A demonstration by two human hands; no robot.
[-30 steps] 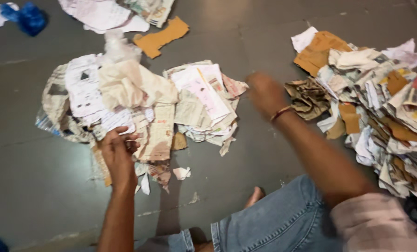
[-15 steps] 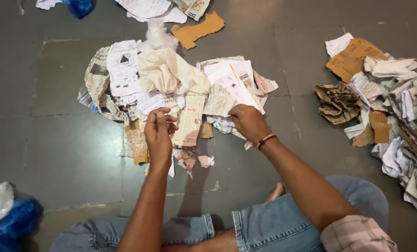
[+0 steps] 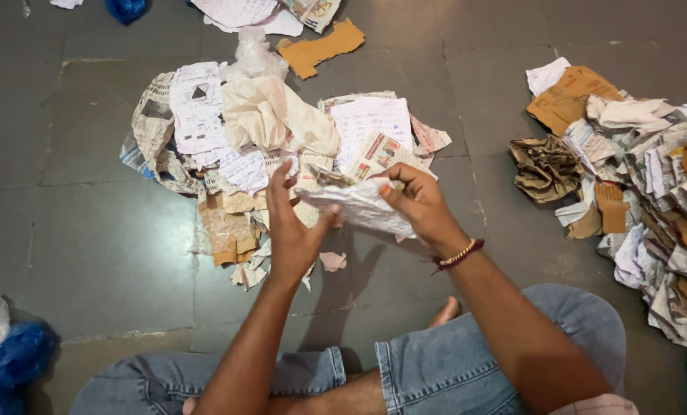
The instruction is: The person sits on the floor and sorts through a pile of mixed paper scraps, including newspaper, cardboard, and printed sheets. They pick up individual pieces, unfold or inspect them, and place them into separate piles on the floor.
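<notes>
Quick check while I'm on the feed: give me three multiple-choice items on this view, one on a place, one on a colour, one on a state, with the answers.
1. Where does the brown cardboard scrap lie?
A. on the person's lap
B. on the floor beyond the middle paper pile
C. on top of the right-hand pile

2. What colour is the plastic bag at the lower left?
A. blue
B. red
C. yellow

3. What is the state of the crumpled white paper?
A. flat on the floor
B. held up between both hands
C. tucked under a knee

Answers: 1 B, it lies on the grey floor past the middle paper pile. 2 A, it shows deep blue. 3 B, the left hand and right hand both grip it above the floor.
</notes>
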